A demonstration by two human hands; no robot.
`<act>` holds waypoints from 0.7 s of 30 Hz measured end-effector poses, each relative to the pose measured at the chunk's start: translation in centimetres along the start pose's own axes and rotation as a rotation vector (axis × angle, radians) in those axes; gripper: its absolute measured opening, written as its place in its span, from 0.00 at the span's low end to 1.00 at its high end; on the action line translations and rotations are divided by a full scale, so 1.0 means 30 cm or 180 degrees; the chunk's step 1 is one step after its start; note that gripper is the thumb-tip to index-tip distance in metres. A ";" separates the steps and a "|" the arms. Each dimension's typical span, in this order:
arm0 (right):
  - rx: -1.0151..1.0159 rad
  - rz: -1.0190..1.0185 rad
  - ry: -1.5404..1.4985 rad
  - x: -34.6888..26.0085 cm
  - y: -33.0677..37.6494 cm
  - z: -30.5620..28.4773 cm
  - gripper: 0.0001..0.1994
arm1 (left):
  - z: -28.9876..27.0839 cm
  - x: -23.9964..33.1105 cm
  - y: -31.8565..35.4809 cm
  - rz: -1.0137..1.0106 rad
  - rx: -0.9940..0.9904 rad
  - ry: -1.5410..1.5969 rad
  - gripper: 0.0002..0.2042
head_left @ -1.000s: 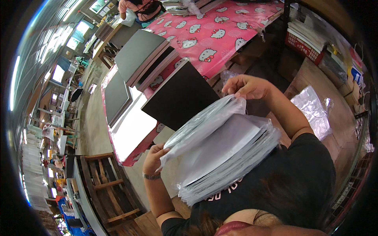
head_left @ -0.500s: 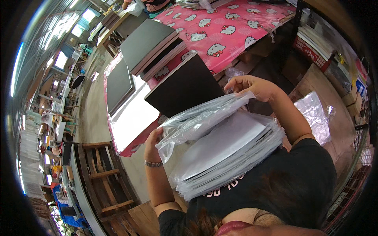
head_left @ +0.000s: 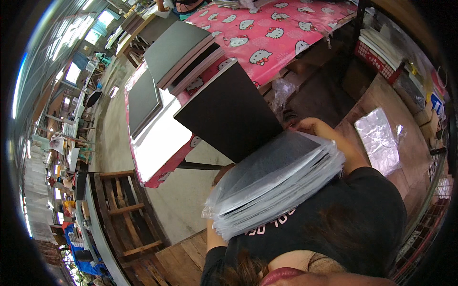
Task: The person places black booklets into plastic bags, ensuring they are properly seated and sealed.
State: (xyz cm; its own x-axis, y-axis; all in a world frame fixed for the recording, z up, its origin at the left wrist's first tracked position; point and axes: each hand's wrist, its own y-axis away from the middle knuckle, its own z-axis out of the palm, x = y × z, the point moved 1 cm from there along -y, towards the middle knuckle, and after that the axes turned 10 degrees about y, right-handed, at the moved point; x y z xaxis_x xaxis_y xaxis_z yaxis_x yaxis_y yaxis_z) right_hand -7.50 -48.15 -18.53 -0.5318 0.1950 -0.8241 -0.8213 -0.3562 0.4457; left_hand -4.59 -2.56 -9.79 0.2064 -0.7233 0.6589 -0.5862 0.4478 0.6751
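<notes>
A thick stack of clear plastic sleeves [head_left: 276,190] with flat pieces inside leans against my black shirt, its top sheet shiny and dark. At the stack's far right corner is my right hand [head_left: 307,126], fingers bent in close to the black board; what they grip is hidden. My left hand [head_left: 224,172] is almost wholly covered by the stack's far left side, and its fingers do not show. Just beyond the stack, a flat black board [head_left: 229,112] juts over the table's near edge.
A pink table with a cartoon-print cover [head_left: 260,40] bears a pile of grey boards [head_left: 176,50], another grey board [head_left: 144,105] and a white sheet [head_left: 162,138]. Silver plastic [head_left: 379,140] lies at right, near a red basket [head_left: 377,59]. A wooden pallet [head_left: 126,214] stands at lower left.
The plastic sleeve held up between both hands has come down, and the stack's top looks darker. My left hand has slipped behind the stack; my right hand is lower. More of the black board shows.
</notes>
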 end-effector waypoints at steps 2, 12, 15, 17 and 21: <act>0.0197 0.0361 0.0733 0.075 -0.024 -0.102 0.18 | 0.058 -0.106 -0.060 -0.0231 -0.0059 -0.0435 0.06; -0.1498 -0.1519 0.1941 -0.695 0.311 0.476 0.17 | -0.291 0.107 -0.019 0.2776 0.3671 0.1003 0.03; -0.1596 -0.1091 0.2745 -0.683 0.342 0.536 0.18 | -0.420 0.440 0.143 0.2854 0.4796 -0.1176 0.10; -0.1260 -0.1115 0.2984 -0.711 0.312 0.559 0.17 | -0.518 0.467 0.120 0.1412 0.4839 -0.1473 0.11; -0.0736 -0.1668 0.2417 -0.792 0.349 0.586 0.14 | -0.706 0.392 0.114 0.1313 0.4479 -0.0185 0.05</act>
State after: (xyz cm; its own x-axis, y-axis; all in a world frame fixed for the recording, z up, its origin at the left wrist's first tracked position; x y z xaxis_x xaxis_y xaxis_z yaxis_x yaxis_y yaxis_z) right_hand -7.08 -40.44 11.87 0.2359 -0.2357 -0.9428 -0.8126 -0.5799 -0.0583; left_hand 12.41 1.60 7.29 -0.1726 -0.7088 0.6839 -0.8653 -0.2226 -0.4491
